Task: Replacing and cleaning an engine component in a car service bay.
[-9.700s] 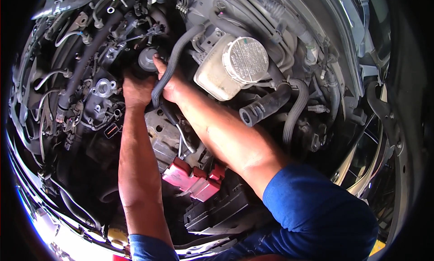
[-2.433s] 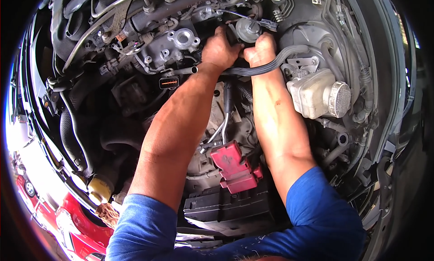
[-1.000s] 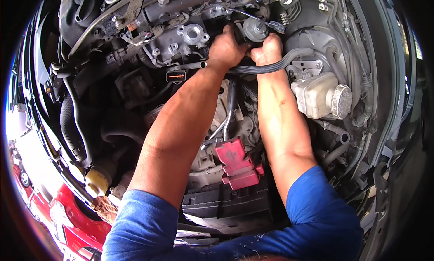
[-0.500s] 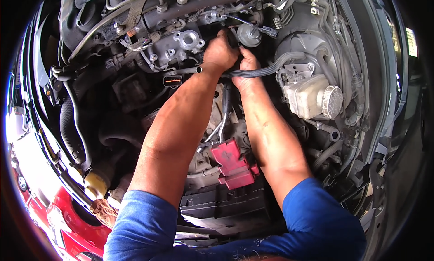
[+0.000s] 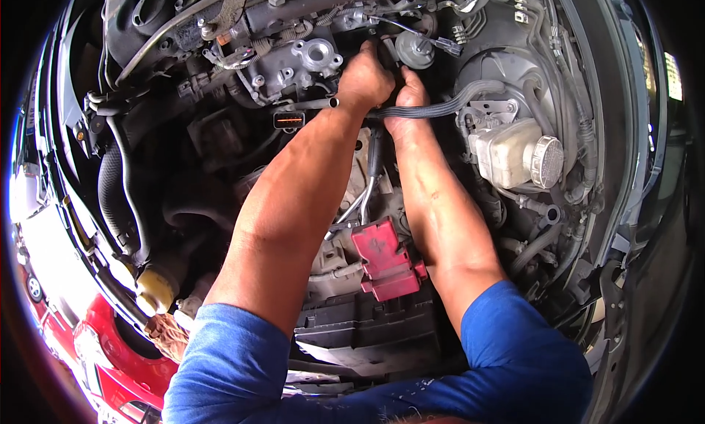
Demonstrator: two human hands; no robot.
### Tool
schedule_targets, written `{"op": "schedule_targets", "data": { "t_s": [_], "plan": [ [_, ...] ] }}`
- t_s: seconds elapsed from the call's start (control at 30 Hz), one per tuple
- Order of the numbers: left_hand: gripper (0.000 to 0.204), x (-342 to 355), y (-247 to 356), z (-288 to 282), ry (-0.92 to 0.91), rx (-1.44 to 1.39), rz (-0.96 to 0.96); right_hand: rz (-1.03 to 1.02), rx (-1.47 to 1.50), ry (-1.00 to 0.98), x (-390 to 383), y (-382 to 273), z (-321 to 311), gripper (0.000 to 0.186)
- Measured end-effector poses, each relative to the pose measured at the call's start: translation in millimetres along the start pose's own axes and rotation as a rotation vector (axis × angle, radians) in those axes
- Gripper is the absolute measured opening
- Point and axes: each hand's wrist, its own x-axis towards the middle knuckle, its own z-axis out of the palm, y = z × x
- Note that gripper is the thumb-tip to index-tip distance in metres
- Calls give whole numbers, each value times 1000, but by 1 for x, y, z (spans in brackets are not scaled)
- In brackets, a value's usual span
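Both arms reach deep into a car's engine bay. My left hand (image 5: pixel 367 80) is curled closed in a dark gap beside the engine, its fingertips hidden among the parts. Close to its right, my right hand (image 5: pixel 409 104) points its thumb up along the gap; the other fingers are out of sight behind it. What either hand grips is hidden. Just above them sits a round grey metal canister (image 5: pixel 415 51). A ribbed black hose (image 5: pixel 440 110) runs by my right wrist. Left of my left hand is a bare metal flange with a round opening (image 5: pixel 318 54).
A whitish fluid reservoir (image 5: pixel 507 156) with a ridged cap stands at the right. Below, between my forearms, a red plastic cover (image 5: pixel 383 254) sits over a black battery (image 5: pixel 367 328). An open pipe end (image 5: pixel 333 102) and a rectangular connector (image 5: pixel 289 121) lie near my left wrist.
The whole view has shifted slightly, so the engine parts appear a little further right. Both hands stay in the same gap, with only slight movement of the fingers and wrists.
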Motion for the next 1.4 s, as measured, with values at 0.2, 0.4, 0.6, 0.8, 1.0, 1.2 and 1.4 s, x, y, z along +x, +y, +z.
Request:
{"op": "schedule_targets", "data": {
  "t_s": [0.2,0.4,0.6,0.8,1.0,1.2,1.4],
  "plan": [
    [63,2,-5,-1,2,-26,14,-43,-20,-16,-3,5,4,35],
    [62,6,-11,5,23,-105,69,4,46,-22,-1,5,3,32],
    [63,9,-9,9,34,-23,62,-150,-13,-9,-2,2,5,28],
    [65,3,-10,3,47,-1,1,-9,-134,-27,-10,3,7,44],
    [67,1,2,14,41,101,-35,-165,-15,-106,19,9,-15,45],
    [68,5,-4,10,4,94,-22,-107,68,-104,5,3,-6,45],
    [67,5,-8,4,-38,98,-17,-41,-47,-12,-8,-1,4,47]
  ]
}}
